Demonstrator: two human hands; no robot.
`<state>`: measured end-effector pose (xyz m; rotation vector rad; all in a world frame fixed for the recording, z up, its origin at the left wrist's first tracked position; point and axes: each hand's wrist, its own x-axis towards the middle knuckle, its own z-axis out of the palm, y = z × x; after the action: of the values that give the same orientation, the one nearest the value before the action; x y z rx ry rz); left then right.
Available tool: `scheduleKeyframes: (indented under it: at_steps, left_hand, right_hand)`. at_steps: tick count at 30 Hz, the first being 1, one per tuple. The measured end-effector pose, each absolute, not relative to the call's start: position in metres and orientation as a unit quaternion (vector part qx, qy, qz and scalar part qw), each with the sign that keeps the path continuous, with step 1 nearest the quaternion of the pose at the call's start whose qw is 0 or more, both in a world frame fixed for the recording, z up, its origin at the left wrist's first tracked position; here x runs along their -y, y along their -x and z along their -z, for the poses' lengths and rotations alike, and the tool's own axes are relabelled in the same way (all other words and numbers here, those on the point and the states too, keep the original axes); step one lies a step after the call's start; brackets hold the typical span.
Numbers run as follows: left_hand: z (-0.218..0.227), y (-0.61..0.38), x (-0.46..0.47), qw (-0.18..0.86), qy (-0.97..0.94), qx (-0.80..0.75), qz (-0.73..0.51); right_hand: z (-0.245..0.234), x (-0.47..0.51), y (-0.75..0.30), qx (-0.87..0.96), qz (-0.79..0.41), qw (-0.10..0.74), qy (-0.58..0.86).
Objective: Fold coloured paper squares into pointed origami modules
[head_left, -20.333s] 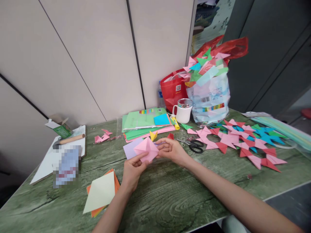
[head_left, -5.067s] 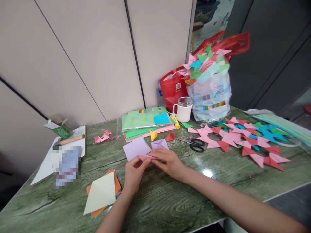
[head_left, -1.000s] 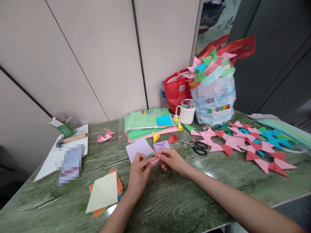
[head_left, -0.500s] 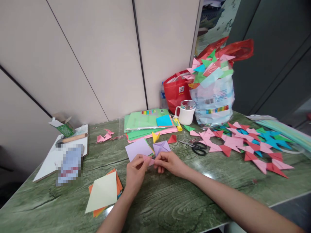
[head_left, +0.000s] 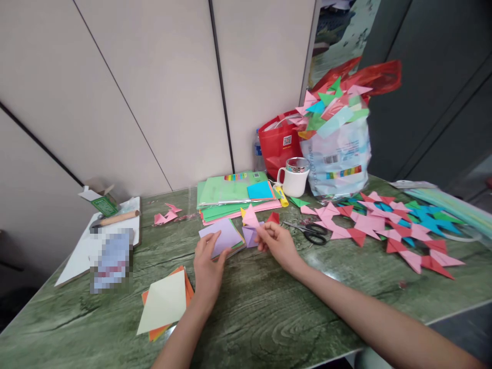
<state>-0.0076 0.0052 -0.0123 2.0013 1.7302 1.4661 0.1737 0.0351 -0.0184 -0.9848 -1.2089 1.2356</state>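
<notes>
My right hand (head_left: 279, 245) pinches a pink folded paper piece (head_left: 251, 217), its points turned up and away. Below and behind that piece lies a creased purple paper square (head_left: 249, 237), partly covered by my fingers. My left hand (head_left: 207, 259) rests at the near left edge of a stack of coloured paper squares (head_left: 221, 237), the purple sheet on top, with thumb and fingers apart. A yellow folded piece (head_left: 243, 211) is mostly hidden behind the pink one. The red folded piece (head_left: 274, 218) sits just beyond my right hand.
Black-handled scissors (head_left: 313, 236) lie right of my hands, near joined pink and red paper shapes (head_left: 369, 224). Behind stand a white mug (head_left: 295, 179) and a bag of folded pieces (head_left: 338, 154). Another stack of paper squares (head_left: 163, 302) lies front left.
My hands have moved apart. The right one has lifted the pink folded piece away and up; the left has let go of it and moved onto the purple-topped stack.
</notes>
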Motion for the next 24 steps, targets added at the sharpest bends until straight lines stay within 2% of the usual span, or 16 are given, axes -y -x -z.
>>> scheduleKeyframes:
  at_steps: [4, 9, 24]
  left_hand:
    - [0.025, 0.016, -0.012, -0.005, -0.700, -0.583, -0.412]
    - [0.036, 0.018, -0.015, 0.003, -0.705, -0.614, -0.355]
    - [0.046, 0.016, -0.017, 0.026, -0.721, -0.580, -0.378]
  right_hand:
    - [0.022, -0.043, -0.177, 0.427, -0.524, 0.597, 0.432]
    - [0.026, -0.046, -0.178, 0.381, -0.534, 0.615, 0.438]
    - [0.028, -0.050, -0.181, 0.362, -0.531, 0.617, 0.454]
